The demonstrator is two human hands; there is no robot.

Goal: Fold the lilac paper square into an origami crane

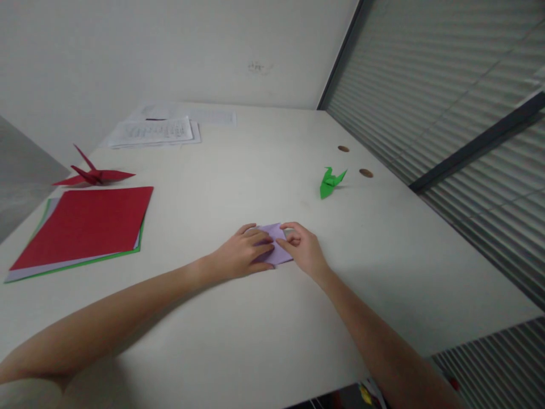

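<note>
A small piece of folded purple paper [279, 255] lies on the white table between my hands. My left hand [244, 253] rests on its left part, fingers spread and pressing it down. My right hand [304, 247] is at its right edge, with thumb and index finger closed on the paper near the upper right corner. Fingers of both hands cover parts of the sheet, so its full outline is hidden.
Left on the table [204, 341] lies a stack of red, purple and green sheets [89, 221], with a red paper crane [96, 176] behind it. Written papers [153, 132] lie farther back. A green paper crane [330, 183] stands right, near two round holes [366, 172]. Blinds [447, 85] border the right side.
</note>
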